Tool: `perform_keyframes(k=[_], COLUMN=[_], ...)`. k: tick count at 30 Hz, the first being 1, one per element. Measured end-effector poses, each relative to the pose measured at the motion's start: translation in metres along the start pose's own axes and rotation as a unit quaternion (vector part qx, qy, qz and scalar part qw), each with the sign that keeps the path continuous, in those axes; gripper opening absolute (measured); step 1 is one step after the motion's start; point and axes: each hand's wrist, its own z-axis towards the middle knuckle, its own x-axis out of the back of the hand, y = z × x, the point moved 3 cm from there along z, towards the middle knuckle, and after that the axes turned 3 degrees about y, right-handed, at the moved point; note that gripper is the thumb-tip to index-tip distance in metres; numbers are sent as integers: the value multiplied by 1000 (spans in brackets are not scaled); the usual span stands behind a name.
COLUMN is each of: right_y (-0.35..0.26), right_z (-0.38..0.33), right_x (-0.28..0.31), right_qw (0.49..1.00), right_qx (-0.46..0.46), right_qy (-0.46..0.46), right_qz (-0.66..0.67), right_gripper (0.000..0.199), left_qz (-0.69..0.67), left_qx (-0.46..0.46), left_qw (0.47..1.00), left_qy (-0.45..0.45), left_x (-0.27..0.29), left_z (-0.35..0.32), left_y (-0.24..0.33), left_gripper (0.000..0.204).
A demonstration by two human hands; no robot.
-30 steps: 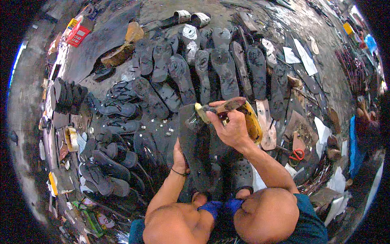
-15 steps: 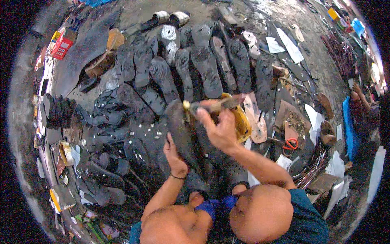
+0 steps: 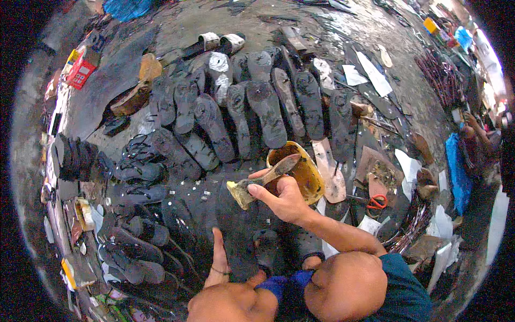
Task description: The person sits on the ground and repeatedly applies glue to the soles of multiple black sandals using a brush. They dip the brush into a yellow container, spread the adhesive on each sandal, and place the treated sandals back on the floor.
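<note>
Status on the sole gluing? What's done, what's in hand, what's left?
Looks done: a fanned row of dark soles lies beyond the yellow glue bowl, surfaces mottled as if coated, though that is hard to confirm. In hand: the right hand holds a glue-loaded brush above a dark sole that the left hand rests on. Left: stacked soles at the person's left, seemingly uncoated.

Yellow-smeared brush (image 3: 261, 181) in my right hand (image 3: 284, 199), amber glue bowl (image 3: 300, 172) just beyond, black soles (image 3: 263, 110) past it.
</note>
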Motion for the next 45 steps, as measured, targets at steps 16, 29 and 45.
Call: perform_keyframes(k=[16,29,45], right_y=[-43,-35,83], right_z=[12,-13,0], right_x=[-13,-42,250], right_qw=[996,957,955], right_qx=[67,72,-97], right_qy=[48,-192,205], right_qz=[-30,-206,-193], right_gripper=[22,22,45], left_qz=[-14,-72,716], left_qx=[-152,-47,-283], left_qw=[988,985,468], left_qy=[-24,-149,434], left_x=[-80,-38,116], left_z=[77,93,-17], left_y=[66,60,48], left_gripper=[84,83,68])
